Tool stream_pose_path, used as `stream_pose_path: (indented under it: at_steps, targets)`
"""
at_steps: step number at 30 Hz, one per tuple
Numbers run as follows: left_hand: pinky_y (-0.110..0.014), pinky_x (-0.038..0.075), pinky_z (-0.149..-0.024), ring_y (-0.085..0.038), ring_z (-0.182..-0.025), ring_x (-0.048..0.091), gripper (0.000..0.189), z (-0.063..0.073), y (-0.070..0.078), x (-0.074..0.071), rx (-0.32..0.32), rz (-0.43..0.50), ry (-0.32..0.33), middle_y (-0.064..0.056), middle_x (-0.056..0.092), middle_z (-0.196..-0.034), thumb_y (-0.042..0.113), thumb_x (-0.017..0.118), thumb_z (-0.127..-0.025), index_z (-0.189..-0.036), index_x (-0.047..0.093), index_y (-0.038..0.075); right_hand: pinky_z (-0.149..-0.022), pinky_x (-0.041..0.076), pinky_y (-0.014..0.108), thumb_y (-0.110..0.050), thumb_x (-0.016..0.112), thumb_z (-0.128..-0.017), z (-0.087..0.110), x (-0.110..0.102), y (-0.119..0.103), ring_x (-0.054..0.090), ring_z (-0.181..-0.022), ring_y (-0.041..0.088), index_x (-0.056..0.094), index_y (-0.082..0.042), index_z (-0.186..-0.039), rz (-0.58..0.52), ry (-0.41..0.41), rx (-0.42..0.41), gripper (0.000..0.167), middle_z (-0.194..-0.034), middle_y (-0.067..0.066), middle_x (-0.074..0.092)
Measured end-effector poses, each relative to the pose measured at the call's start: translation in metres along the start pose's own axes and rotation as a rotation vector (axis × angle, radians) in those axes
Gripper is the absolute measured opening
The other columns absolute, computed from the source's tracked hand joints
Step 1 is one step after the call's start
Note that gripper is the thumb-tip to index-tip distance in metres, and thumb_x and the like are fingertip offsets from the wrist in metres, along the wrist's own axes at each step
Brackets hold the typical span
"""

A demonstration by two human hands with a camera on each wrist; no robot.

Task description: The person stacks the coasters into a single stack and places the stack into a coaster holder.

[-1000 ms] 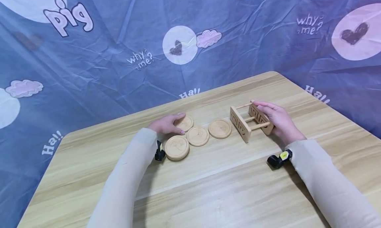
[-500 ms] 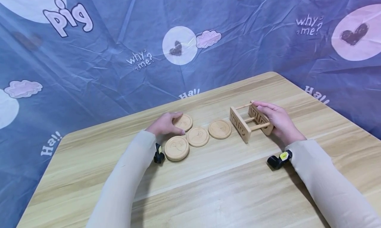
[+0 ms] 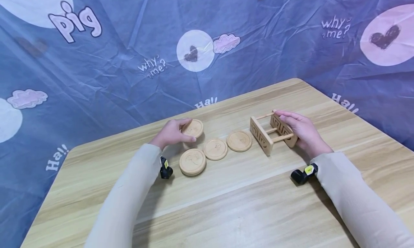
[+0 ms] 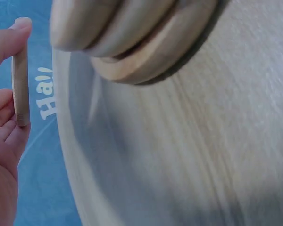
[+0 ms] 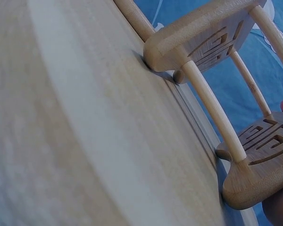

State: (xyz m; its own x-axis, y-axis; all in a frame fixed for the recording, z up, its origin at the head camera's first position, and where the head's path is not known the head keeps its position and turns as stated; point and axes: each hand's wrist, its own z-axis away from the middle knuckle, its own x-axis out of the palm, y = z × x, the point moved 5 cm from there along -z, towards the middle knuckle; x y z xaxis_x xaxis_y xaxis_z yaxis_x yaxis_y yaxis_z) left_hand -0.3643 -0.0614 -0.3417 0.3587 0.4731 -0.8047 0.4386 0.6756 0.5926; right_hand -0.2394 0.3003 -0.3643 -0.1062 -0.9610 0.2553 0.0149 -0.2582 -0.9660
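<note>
In the head view my left hand (image 3: 169, 134) pinches a round wooden coaster (image 3: 195, 128) by its edge, thumb on the near side. The left wrist view shows that coaster (image 4: 21, 89) edge-on, raised off the tabletop. My right hand (image 3: 303, 131) grips the right end panel of a wooden coaster rack (image 3: 260, 136), which stands on the table. Round bars join its two carved panels, and no coaster sits between them. Nearest to the left hand lies a stack of coasters (image 3: 192, 162). A second coaster (image 3: 215, 149) and a third coaster (image 3: 239, 141) run from it toward the rack.
The wood-grain table (image 3: 233, 205) ends at a rounded far edge. A blue printed cloth (image 3: 123, 86) hangs behind it. Black wrist cameras sit below both cuffs, the left camera (image 3: 166, 169) close to the coaster stack.
My left hand has lifted its coaster from the table and drawn it a little up and left in the head view. The right hand and rack have stayed in place.
</note>
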Motion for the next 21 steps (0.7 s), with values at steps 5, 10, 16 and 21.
stream_pose_path:
  at_steps: [5, 10, 16, 21]
  targets:
    - [-0.040, 0.036, -0.105, -0.028, -0.124, 0.047, 0.090, 0.006, 0.012, -0.009, 0.016, -0.007, 0.009, -0.014, 0.046, -0.138, 0.031, 0.083, -0.064, -0.139, 0.041, 0.006, -0.076, 0.052, 0.017, -0.019, 0.061, -0.090, 0.000, -0.001, 0.000, 0.060, -0.093, 0.000, 0.068, -0.022, -0.111, 0.033, 0.010, -0.012, 0.022, -0.101, -0.019, 0.067]
    - [-0.040, 0.042, -0.100, -0.026, -0.113, 0.055, 0.091, 0.015, 0.025, -0.018, 0.026, -0.043, 0.060, -0.014, 0.051, -0.134, 0.034, 0.083, -0.062, -0.139, 0.042, 0.010, -0.078, 0.049, 0.013, -0.020, 0.061, -0.090, 0.001, -0.001, -0.001, 0.058, -0.095, -0.004, 0.067, -0.022, -0.112, 0.068, 0.013, -0.031, 0.023, -0.101, -0.022, 0.066]
    - [-0.039, 0.036, -0.106, -0.025, -0.124, 0.047, 0.089, 0.026, 0.034, -0.021, 0.000, -0.065, 0.054, -0.011, 0.046, -0.138, 0.035, 0.082, -0.063, -0.139, 0.042, 0.009, -0.077, 0.051, 0.014, -0.021, 0.061, -0.089, 0.001, -0.002, 0.000, 0.058, -0.095, -0.003, 0.068, -0.024, -0.110, 0.069, 0.013, -0.026, 0.022, -0.101, -0.022, 0.066]
    - [-0.040, 0.033, -0.108, -0.027, -0.129, 0.041, 0.089, 0.034, 0.035, -0.018, -0.024, -0.068, 0.044, -0.012, 0.044, -0.140, 0.033, 0.082, -0.064, -0.138, 0.042, 0.004, -0.076, 0.052, 0.016, -0.021, 0.061, -0.090, 0.000, -0.003, 0.001, 0.059, -0.094, -0.002, 0.067, -0.023, -0.111, 0.066, 0.006, -0.020, 0.022, -0.101, -0.021, 0.066]
